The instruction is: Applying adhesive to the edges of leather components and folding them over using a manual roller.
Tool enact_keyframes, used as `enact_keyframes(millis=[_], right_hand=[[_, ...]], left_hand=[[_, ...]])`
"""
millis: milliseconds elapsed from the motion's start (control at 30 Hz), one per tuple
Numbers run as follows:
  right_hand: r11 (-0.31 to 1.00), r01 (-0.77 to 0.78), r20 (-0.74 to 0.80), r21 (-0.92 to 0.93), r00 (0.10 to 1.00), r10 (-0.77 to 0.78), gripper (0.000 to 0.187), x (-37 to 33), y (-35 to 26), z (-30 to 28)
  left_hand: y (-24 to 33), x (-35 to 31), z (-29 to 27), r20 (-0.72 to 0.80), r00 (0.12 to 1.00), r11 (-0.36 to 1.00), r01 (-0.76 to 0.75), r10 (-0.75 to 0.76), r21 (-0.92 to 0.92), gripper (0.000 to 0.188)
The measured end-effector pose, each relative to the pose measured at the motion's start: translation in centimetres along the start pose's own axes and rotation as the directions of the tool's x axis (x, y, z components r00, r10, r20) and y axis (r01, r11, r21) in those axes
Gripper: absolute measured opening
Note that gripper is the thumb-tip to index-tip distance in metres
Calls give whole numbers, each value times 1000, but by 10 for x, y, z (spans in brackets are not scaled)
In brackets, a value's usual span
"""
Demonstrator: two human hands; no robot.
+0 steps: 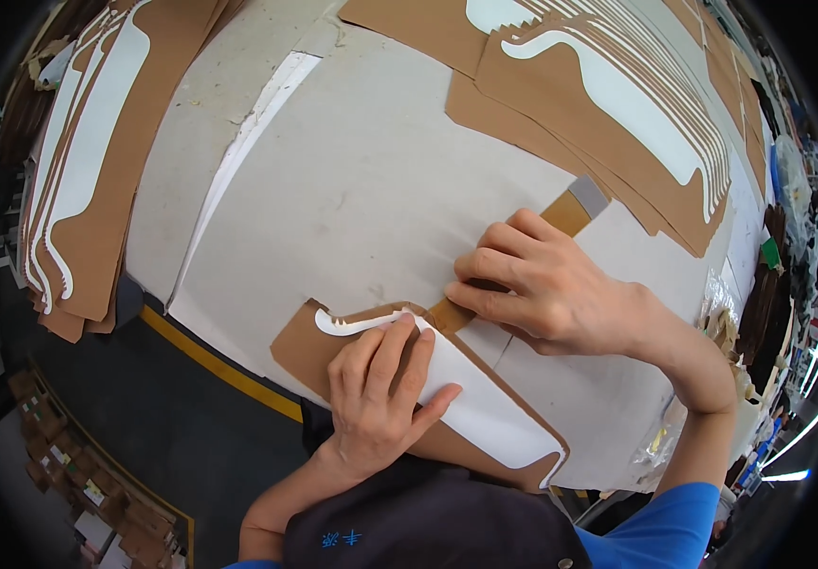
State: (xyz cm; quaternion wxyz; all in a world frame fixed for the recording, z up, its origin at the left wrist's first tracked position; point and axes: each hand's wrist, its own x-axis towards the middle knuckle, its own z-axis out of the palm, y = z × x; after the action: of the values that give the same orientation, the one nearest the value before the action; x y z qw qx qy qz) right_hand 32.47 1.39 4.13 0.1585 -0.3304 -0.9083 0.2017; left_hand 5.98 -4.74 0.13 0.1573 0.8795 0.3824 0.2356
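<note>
Brown card backing (307, 349) with a white cut-out shape (485, 408) lies at the counter's (362, 190) near edge, just before you. Your left hand (382, 394) presses flat on the white piece, fingers together, gripping nothing. Your right hand (546, 284) pins a narrow brown strip (565, 214) with curled fingertips. By my judgement the sheet is light, thin and flexible, prone to creasing; hold it with flat palms or by the edges. Similar stacks (96, 161) lie well apart.
</note>
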Motion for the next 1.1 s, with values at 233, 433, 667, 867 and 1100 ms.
enact_keyframes(millis=[233, 433, 667, 867, 1100], right_hand=[[998, 60, 27, -15, 998, -60, 34, 12, 9, -3], [997, 58, 56, -52, 997, -55, 30, 16, 7, -5], [998, -68, -12, -14, 998, 68, 38, -11, -13, 5], [995, -95, -41, -18, 995, 94, 43, -7, -15, 4], [1000, -23, 18, 10, 1000, 23, 36, 8, 0, -3]], left_hand=[[1, -1, -1, 11, 1000, 1000, 4, -4, 7, 61], [1, -1, -1, 18, 1000, 1000, 1, -1, -4, 62], [0, -2, 0, 5, 1000, 1000, -1, 1, -21, 61], [0, -3, 1, -4, 1000, 1000, -4, 4, -24, 61], [0, -3, 0, -6, 1000, 1000, -7, 7, -17, 61]])
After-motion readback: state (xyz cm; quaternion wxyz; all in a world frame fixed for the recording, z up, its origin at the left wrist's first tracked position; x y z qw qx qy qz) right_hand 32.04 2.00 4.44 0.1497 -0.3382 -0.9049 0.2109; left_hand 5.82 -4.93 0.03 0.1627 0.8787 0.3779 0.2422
